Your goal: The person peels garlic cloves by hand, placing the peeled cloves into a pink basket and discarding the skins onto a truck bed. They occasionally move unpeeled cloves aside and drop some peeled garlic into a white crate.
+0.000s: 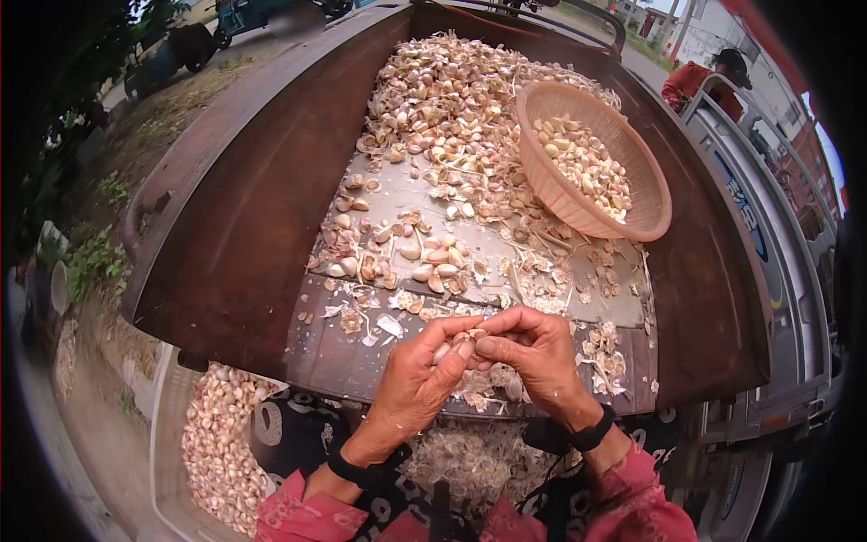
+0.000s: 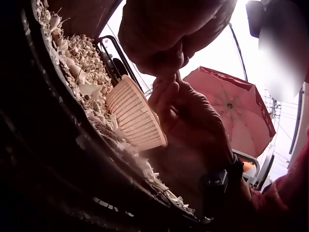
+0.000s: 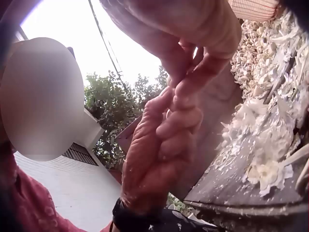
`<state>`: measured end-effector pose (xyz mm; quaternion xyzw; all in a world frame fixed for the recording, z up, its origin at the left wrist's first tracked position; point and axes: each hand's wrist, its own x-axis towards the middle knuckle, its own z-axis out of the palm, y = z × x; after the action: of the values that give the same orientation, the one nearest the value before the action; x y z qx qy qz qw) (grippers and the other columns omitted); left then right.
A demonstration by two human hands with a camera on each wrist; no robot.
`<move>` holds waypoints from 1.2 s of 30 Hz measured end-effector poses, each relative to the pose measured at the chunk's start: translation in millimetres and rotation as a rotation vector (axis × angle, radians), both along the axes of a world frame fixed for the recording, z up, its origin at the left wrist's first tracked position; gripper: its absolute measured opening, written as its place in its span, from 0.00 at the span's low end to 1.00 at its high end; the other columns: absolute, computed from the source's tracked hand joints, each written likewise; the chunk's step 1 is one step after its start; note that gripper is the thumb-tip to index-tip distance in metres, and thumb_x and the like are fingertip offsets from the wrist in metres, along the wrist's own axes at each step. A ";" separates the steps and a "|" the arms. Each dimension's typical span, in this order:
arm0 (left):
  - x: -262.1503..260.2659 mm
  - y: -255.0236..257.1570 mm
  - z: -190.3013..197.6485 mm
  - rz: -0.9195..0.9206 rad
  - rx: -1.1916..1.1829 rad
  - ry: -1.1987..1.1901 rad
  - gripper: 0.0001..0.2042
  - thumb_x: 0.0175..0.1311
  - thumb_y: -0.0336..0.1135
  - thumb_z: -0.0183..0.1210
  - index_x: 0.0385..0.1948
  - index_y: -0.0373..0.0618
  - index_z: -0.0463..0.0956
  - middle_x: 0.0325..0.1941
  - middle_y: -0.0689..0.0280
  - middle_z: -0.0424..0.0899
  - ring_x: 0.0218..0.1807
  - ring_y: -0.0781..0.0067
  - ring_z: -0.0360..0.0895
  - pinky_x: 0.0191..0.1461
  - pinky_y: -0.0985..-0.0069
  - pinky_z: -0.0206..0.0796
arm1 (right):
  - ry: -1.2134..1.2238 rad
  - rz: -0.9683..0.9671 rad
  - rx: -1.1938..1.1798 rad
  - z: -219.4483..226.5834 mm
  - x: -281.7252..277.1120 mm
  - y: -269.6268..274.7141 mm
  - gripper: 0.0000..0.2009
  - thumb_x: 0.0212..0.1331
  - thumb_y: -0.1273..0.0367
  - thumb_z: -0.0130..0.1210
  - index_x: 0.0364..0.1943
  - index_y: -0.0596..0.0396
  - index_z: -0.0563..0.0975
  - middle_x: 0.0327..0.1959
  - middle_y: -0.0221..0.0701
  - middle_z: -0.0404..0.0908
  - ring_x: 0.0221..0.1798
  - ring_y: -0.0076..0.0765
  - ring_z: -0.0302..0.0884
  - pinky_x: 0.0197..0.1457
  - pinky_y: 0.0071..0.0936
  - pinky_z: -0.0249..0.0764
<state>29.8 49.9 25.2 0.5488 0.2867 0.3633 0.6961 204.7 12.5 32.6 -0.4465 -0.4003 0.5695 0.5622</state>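
Observation:
Both hands meet over the front edge of the metal bed in the head view. The left hand [image 1: 417,372] has its fingers curled round garlic cloves [image 1: 442,351], with thumb and fingertips pinching a clove. Fingertips of the right hand [image 1: 539,359] pinch at that same clove from the other side. In the right wrist view the left hand [image 3: 161,150] is curled below the right hand [image 3: 193,29], their fingertips touching. Loose cloves [image 1: 440,262] and papery skins [image 1: 390,325] lie just beyond the hands. The left wrist view is dark, and the clove is hidden there.
A pink basket [image 1: 587,163] of peeled cloves leans at the back right beside a large garlic heap [image 1: 452,99]. Brown metal walls [image 1: 244,208] enclose the bed. A pale crate [image 1: 167,434] of cloves stands at the lower left. Another person [image 1: 691,83] is behind the right wall.

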 end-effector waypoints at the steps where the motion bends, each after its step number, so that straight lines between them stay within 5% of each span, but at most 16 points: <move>1: 1.0 0.6 -4.0 0.006 0.003 -0.002 0.11 0.74 0.36 0.51 0.48 0.38 0.72 0.35 0.66 0.82 0.33 0.84 0.78 0.32 0.87 0.69 | -0.002 0.006 0.003 -0.1 -0.6 1.3 0.08 0.59 0.78 0.62 0.41 0.68 0.78 0.36 0.40 0.84 0.36 0.30 0.84 0.40 0.22 0.83; 7: -5.2 0.2 -16.5 0.045 0.008 0.069 0.13 0.74 0.40 0.51 0.46 0.38 0.72 0.35 0.67 0.80 0.30 0.84 0.77 0.30 0.86 0.68 | -0.282 -0.113 0.135 -2.7 -15.6 -0.9 0.07 0.57 0.78 0.63 0.39 0.64 0.80 0.35 0.35 0.84 0.39 0.27 0.83 0.42 0.22 0.81; 9: -3.2 -0.4 -14.6 0.028 -0.392 -0.288 0.09 0.74 0.39 0.49 0.46 0.45 0.70 0.30 0.70 0.77 0.24 0.88 0.69 0.19 0.90 0.55 | -0.631 -0.244 0.390 -5.8 -17.8 -0.4 0.09 0.53 0.79 0.65 0.39 0.60 0.82 0.35 0.33 0.83 0.37 0.30 0.82 0.40 0.25 0.79; 12: -6.2 8.3 -19.3 0.072 -0.603 -0.363 0.07 0.73 0.38 0.48 0.44 0.46 0.69 0.31 0.67 0.77 0.24 0.83 0.72 0.17 0.89 0.58 | -0.849 -0.092 0.602 3.7 -16.5 4.2 0.10 0.52 0.77 0.65 0.40 0.57 0.83 0.36 0.35 0.83 0.37 0.35 0.82 0.39 0.28 0.77; 15: -5.0 13.2 -29.7 0.138 -0.865 -0.528 0.06 0.71 0.35 0.50 0.42 0.46 0.70 0.32 0.66 0.78 0.24 0.80 0.73 0.17 0.89 0.60 | -0.997 0.032 0.574 9.8 -10.5 17.7 0.10 0.54 0.75 0.64 0.42 0.57 0.83 0.37 0.36 0.83 0.39 0.37 0.82 0.41 0.29 0.78; 17: -8.7 16.4 -31.9 0.144 -0.839 -0.542 0.06 0.71 0.35 0.50 0.42 0.45 0.71 0.32 0.64 0.79 0.26 0.79 0.74 0.18 0.88 0.61 | -0.962 -0.016 0.501 9.5 -0.5 40.9 0.09 0.56 0.72 0.62 0.41 0.57 0.83 0.38 0.37 0.83 0.40 0.39 0.82 0.41 0.32 0.77; 19: -11.4 18.8 -33.3 0.134 -0.793 -0.548 0.07 0.70 0.34 0.51 0.42 0.43 0.72 0.34 0.62 0.80 0.30 0.76 0.76 0.19 0.88 0.62 | -1.202 0.043 0.476 1.6 13.8 70.7 0.08 0.57 0.72 0.61 0.39 0.58 0.82 0.37 0.40 0.83 0.38 0.43 0.81 0.39 0.35 0.75; 23: -18.2 28.5 -36.0 0.131 -0.767 -0.554 0.07 0.68 0.33 0.51 0.43 0.42 0.72 0.34 0.62 0.80 0.31 0.75 0.77 0.20 0.86 0.64 | -1.327 0.128 0.320 -6.6 20.3 103.4 0.04 0.57 0.74 0.62 0.35 0.59 0.82 0.33 0.38 0.83 0.36 0.38 0.81 0.37 0.32 0.74; 26: -23.5 31.4 -34.3 0.200 -0.711 -0.528 0.09 0.67 0.33 0.50 0.44 0.42 0.72 0.35 0.61 0.81 0.31 0.74 0.78 0.21 0.84 0.67 | -1.226 0.008 0.409 -12.5 26.8 109.7 0.06 0.55 0.72 0.63 0.34 0.58 0.81 0.30 0.38 0.81 0.32 0.39 0.81 0.36 0.33 0.73; 30: -21.7 32.9 -30.7 0.215 -0.655 -0.512 0.10 0.68 0.34 0.49 0.45 0.42 0.73 0.37 0.59 0.82 0.34 0.71 0.81 0.25 0.81 0.71 | -1.321 0.167 0.402 -16.2 21.5 104.2 0.07 0.54 0.72 0.63 0.35 0.57 0.80 0.31 0.37 0.80 0.33 0.41 0.80 0.36 0.35 0.73; 36: -18.9 31.2 -36.0 0.291 -0.710 -0.480 0.10 0.68 0.36 0.52 0.44 0.41 0.74 0.39 0.59 0.82 0.37 0.69 0.82 0.33 0.78 0.76 | -1.362 0.144 0.376 -27.6 19.5 99.1 0.06 0.55 0.72 0.62 0.35 0.56 0.77 0.34 0.37 0.77 0.38 0.46 0.78 0.40 0.38 0.72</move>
<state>10.9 81.1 -10.8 0.1303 0.2981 0.4537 0.8296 224.2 111.6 5.0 -0.5709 -0.7829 0.1209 0.2156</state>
